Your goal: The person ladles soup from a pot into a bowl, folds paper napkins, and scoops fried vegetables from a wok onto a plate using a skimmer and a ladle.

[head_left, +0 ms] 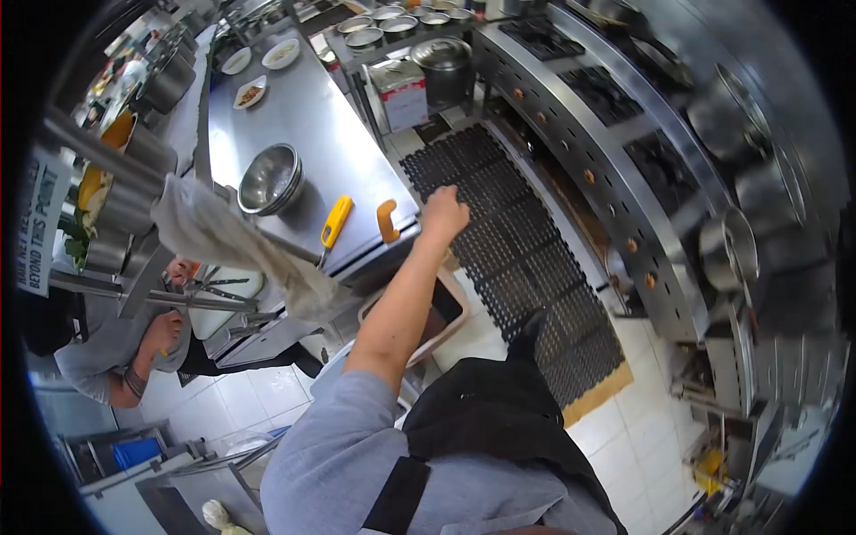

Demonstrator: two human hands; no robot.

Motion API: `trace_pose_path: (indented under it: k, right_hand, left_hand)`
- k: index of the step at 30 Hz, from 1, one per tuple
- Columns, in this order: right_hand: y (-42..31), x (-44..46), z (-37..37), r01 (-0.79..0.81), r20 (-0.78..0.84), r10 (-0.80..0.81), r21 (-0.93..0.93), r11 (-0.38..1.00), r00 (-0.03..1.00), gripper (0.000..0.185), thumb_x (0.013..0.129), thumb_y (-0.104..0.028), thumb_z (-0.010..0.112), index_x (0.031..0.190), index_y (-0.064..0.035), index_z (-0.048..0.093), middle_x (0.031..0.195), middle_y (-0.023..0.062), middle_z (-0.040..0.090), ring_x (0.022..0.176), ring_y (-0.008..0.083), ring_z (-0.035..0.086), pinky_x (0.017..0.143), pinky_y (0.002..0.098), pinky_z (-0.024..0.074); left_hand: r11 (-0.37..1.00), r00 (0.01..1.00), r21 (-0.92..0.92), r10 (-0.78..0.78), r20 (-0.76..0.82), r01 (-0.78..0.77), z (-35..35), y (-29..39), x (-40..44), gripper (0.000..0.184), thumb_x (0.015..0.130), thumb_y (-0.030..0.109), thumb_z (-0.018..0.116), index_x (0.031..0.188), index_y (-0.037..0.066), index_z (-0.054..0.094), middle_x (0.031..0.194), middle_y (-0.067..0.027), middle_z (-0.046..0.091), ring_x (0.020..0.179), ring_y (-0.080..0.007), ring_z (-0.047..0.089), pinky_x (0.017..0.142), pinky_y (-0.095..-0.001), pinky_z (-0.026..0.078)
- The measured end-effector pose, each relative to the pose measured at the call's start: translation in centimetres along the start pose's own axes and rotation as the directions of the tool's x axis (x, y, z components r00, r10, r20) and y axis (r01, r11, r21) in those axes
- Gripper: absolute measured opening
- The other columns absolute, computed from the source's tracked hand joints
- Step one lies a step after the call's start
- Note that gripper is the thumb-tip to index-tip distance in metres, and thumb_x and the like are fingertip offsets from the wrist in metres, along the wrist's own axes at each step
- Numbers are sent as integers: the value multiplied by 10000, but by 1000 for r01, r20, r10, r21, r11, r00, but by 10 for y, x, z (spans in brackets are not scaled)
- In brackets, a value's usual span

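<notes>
My left hand [445, 215] reaches out just beyond the corner of the steel counter [321, 116]. Its fingers are curled closed, and whatever may be inside them is hidden. Closest to it, at the counter's edge, lies a curved orange piece [387, 221] whose kind I cannot make out. A yellow handheld tool with a thin metal end, resembling a probe thermometer [337, 222], lies to the left of that. Nested steel bowls [271, 179] stand farther left on the counter. My right hand is out of view.
Several white dishes [281, 54] sit at the counter's far end. A stove [571, 134] with pots runs along the right, beside a black floor mat [526, 232]. A cloth [241, 236] hangs from a rail. At left, a person's hand [163, 331] is near knives [223, 290].
</notes>
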State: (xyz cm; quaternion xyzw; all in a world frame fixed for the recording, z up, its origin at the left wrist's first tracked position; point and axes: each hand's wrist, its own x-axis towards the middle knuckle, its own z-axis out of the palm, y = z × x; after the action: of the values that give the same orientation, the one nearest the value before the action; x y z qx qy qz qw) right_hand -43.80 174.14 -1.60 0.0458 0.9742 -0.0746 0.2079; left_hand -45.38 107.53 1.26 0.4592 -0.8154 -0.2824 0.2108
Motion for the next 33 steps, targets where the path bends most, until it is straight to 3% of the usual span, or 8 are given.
trace_pose_path:
  k: [8,10,15,19,23,25,31,33]
  right_hand:
    - [-194,253,-51,396,178,-366,-186,899,914,258,752,-232,578,747,16,651,779,255,620,766,396,620,711,477,477]
    - [-245,312,-78,533,205,-493,-270,802,846,260,752,-233,578,747,16,651,781,256,620,767,397,620,712,477,477]
    - [-455,466,-157,731,236,-692,-241,638,682,256,763,-228,574,750,17,646,762,223,631,724,403,621,678,473,488]
    - [-706,492,-202,933,60,-949,-215,289,308,200,780,-174,602,807,20,643,731,230,600,703,406,587,638,450,462]
    - [-908,428,-187,969,-57,-969,76,234,239,234,815,-215,619,838,16,647,716,214,617,675,352,621,623,384,470]
    - [-985,392,-153,943,112,-966,218,251,231,236,813,-220,631,860,11,652,729,205,629,670,311,638,625,359,475]
    - [-1184,324,-21,939,255,-961,295,179,103,177,801,-169,647,850,1,656,720,187,630,648,277,632,625,351,481]
    - [-1226,328,29,941,280,-951,268,208,130,195,828,-168,629,833,26,646,613,113,609,502,157,571,502,305,448]
  left_hand:
    - [838,856,262,-379,-351,479,14,-27,127,375,745,158,548,1047,-64,564,1218,-242,440,1213,-414,355,986,-507,352]
    - [700,744,261,-589,-317,665,11,-16,134,460,751,161,551,1144,-73,503,1317,-256,361,1270,-434,268,1013,-543,302]
    - [582,624,227,-700,-347,781,8,-57,134,554,748,169,552,1238,-66,446,1395,-279,289,1301,-450,250,1016,-534,310]
    - [564,566,91,-783,-258,821,-26,-77,166,515,735,225,579,1172,-45,532,1222,-291,495,1176,-432,442,981,-427,389]
    - [669,536,-135,-685,-494,731,-84,-131,237,500,736,302,633,1128,-8,600,990,-225,645,949,-358,616,876,-405,468]
    - [759,530,-222,-602,-598,612,-130,-169,298,496,762,293,654,1143,-19,589,1016,-206,649,958,-319,627,846,-383,481]
    - [712,467,-691,-656,-593,125,-320,-283,539,472,835,200,604,1226,-50,517,1033,-137,626,831,-198,630,675,-279,509]
    - [682,444,-724,-684,-578,108,-362,-360,610,443,836,171,586,1205,-65,518,1017,-141,623,822,-199,633,659,-281,513]
